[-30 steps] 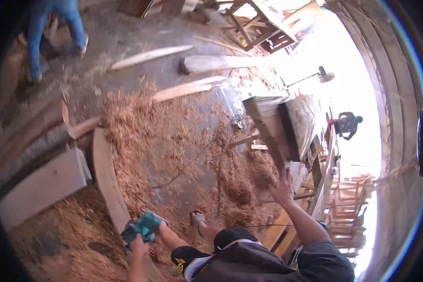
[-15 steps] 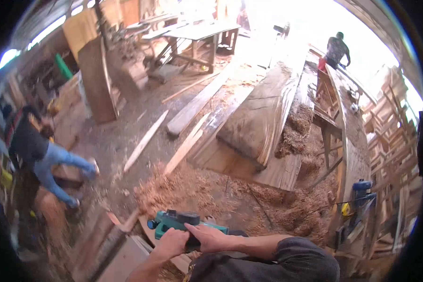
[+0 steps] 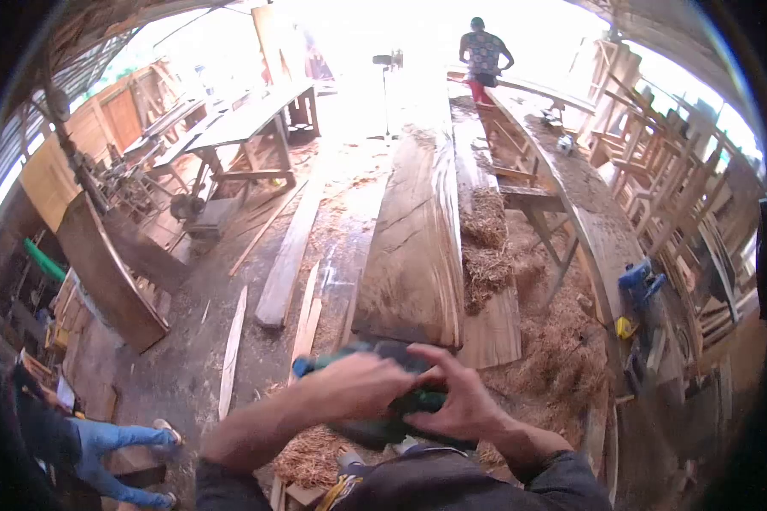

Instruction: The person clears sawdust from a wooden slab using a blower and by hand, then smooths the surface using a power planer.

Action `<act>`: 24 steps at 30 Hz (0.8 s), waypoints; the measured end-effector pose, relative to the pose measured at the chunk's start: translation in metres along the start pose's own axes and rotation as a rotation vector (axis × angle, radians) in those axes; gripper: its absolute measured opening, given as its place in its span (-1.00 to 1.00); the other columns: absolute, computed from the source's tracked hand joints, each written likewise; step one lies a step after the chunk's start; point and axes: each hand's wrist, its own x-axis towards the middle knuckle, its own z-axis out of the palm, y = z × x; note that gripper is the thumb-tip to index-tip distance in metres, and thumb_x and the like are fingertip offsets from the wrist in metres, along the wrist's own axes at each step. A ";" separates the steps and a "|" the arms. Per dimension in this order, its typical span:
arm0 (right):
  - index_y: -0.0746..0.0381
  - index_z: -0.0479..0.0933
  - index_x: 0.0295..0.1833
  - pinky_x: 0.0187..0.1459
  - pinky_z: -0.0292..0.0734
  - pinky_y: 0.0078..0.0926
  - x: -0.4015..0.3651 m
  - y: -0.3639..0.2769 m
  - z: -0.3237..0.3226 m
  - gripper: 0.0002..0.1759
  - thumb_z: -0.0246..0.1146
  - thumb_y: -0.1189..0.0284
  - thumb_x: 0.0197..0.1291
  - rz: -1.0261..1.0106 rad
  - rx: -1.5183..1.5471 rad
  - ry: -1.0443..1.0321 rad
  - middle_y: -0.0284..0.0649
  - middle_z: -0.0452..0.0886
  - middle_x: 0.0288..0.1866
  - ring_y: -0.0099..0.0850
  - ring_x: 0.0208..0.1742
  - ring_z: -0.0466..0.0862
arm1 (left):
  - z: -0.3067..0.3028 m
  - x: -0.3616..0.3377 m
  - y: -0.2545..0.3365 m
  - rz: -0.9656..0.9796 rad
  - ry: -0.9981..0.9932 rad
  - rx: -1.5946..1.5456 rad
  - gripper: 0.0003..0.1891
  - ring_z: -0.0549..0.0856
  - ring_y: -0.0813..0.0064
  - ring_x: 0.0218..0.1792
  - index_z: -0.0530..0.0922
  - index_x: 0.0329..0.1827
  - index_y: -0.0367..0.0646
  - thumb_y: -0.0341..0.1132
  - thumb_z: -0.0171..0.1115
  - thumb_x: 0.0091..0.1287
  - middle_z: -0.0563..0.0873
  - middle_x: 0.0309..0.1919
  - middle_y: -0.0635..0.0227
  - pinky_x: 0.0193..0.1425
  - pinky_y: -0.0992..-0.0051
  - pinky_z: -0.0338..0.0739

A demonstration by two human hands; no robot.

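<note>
A green and black power tool [image 3: 375, 426], blurred by motion, is held in front of my body at the bottom centre. My left hand [image 3: 362, 385] is closed on its top, with the fingertips partly smeared. On the tool's right side, my right hand [image 3: 460, 396] curves its thumb and fingers round the dark part. Just beyond the tool lies the near end of a wide, thick wooden slab [image 3: 413, 281]. Reddish shavings [image 3: 311, 460] lie on the floor below my left forearm.
A long workbench [image 3: 584, 213] at the right carries a blue tool [image 3: 642, 279]. One person [image 3: 486, 55] stands at its far end; another [image 3: 115, 447] is at the lower left. A table [image 3: 239, 128] stands back left. Shavings [image 3: 562, 358] heap beside the slab.
The view has swung, so the slab now lies straight ahead. Both hands and the tool are raised, and my right hand has shifted to the tool's right side.
</note>
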 end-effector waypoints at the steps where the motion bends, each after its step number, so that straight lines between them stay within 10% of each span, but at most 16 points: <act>1: 0.20 0.19 0.52 0.08 0.65 -0.33 0.000 0.004 0.005 0.04 0.56 0.42 -0.10 -0.018 0.005 0.143 0.06 0.74 -0.02 -0.30 0.01 0.76 | -0.003 0.015 -0.014 0.083 0.039 0.034 -0.68 0.78 0.06 -0.32 0.65 -0.02 -0.12 -0.38 0.32 0.13 0.75 -0.38 0.07 -0.28 0.18 0.65; 10: 0.28 0.28 0.43 -0.03 0.62 -0.54 0.060 0.149 0.033 -0.19 0.49 0.56 0.07 -0.114 0.103 1.060 -0.18 0.69 -0.13 -0.51 -0.11 0.68 | 0.028 0.189 -0.100 0.421 0.022 0.621 -0.86 0.70 0.44 0.03 0.74 -0.18 0.14 -0.22 0.31 0.22 0.76 -0.18 0.43 0.23 0.35 0.45; 13: 0.32 0.48 0.24 -0.04 0.61 -0.51 0.067 0.146 0.027 -0.44 0.46 0.52 0.12 -0.062 -0.004 1.140 -0.20 0.69 -0.13 -0.50 -0.07 0.68 | 0.043 0.204 -0.119 0.592 0.376 0.630 -0.75 0.55 0.43 0.23 0.71 -0.02 0.19 -0.18 0.31 0.23 0.66 0.05 0.44 0.37 0.29 0.31; 14: 0.33 0.52 0.18 -0.05 0.61 -0.50 0.071 0.154 0.025 -0.51 0.44 0.51 0.13 -0.041 -0.023 1.134 -0.21 0.69 -0.13 -0.49 -0.08 0.68 | 0.038 0.199 -0.124 0.518 0.408 0.624 -0.51 0.38 0.23 0.42 0.58 0.27 0.11 -0.22 0.34 0.22 0.50 0.31 0.30 0.47 0.14 0.24; 19: 0.41 0.57 0.13 0.04 0.60 -0.30 0.091 0.166 0.000 -0.52 0.44 0.45 0.09 0.040 -0.173 0.941 -0.06 0.71 -0.06 -0.22 -0.03 0.73 | 0.087 0.133 -0.156 -0.028 1.053 -0.067 -0.19 0.21 0.00 0.55 0.29 0.53 0.02 -0.24 0.45 0.18 0.32 0.48 0.04 0.59 0.02 0.09; 24: 0.41 0.56 0.12 -0.01 0.61 -0.24 0.119 0.151 -0.018 -0.55 0.38 0.44 0.11 0.153 -0.156 0.847 0.03 0.72 -0.15 -0.11 -0.08 0.75 | 0.205 0.037 -0.159 -0.050 1.032 -0.385 -0.46 0.60 -0.02 0.22 0.52 0.28 -0.13 -0.37 0.45 0.21 0.60 0.20 -0.01 0.25 0.18 0.53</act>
